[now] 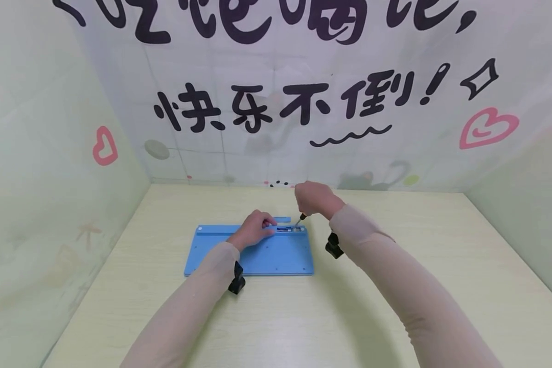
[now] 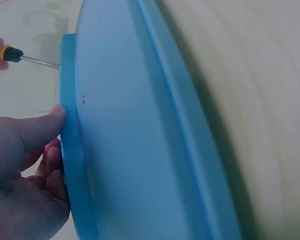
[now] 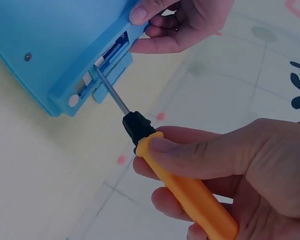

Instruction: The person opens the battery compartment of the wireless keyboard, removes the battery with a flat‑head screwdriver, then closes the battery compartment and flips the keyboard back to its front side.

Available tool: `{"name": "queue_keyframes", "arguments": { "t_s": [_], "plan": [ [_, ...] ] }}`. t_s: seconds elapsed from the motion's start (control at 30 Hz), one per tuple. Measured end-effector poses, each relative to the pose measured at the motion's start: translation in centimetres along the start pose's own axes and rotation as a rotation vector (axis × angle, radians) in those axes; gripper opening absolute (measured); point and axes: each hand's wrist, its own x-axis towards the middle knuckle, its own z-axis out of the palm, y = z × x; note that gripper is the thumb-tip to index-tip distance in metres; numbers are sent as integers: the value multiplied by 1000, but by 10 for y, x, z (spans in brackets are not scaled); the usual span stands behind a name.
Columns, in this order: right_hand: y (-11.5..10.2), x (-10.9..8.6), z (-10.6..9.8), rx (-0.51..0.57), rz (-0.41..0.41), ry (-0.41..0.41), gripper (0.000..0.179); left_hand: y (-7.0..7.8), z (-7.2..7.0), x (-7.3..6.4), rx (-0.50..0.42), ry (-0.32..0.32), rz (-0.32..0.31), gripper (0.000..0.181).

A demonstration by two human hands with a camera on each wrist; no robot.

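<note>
A blue keyboard [image 1: 276, 260] lies underside up on the table, its battery compartment [image 1: 283, 229] uncovered along the raised far edge. My left hand [image 1: 253, 230] grips that edge, thumb on top and fingers curled behind it in the left wrist view. In my right hand [image 3: 270, 165] is a screwdriver [image 3: 190, 195] with an orange handle and black collar, held from above at a slant. Its metal tip reaches into the compartment, beside a dark battery [image 3: 114, 48]. A narrow blue cover [image 3: 112, 80] lies just behind the keyboard. The right fingertips are partly hidden behind the handle.
The pale wooden table [image 1: 418, 286] meets a back wall [image 1: 276, 158] printed with black characters and hearts, close behind the keyboard. Side walls stand left and right. Black straps with small mounts [image 1: 334, 246] sit at both wrists.
</note>
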Motion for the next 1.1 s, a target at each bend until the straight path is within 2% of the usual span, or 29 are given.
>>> {"name": "queue_keyframes", "arguments": {
  "t_s": [0.13,0.23,0.43,0.57,0.7,0.87,1.1],
  "plan": [
    [-15,5,-6,-122,-27,-11,6,-2,2,3,6,-7,9,15],
    [-24,9,-10,-174,-48,-9,7,-3,2,4,13,-14,14,16],
    [-19,11,-10,-147,-5,-33,7,0,0,3,1,-22,4,16],
    [-8,12,-4,-76,7,-23,14,0,-1,1,0,-15,-10,16],
    [5,7,5,23,-24,25,29,0,0,2,1,-12,-25,16],
    [26,-4,19,196,-93,88,20,-1,1,2,0,-15,-20,16],
    [51,-12,44,438,-95,125,19,-3,0,3,0,-24,-17,15]
  ]
}}
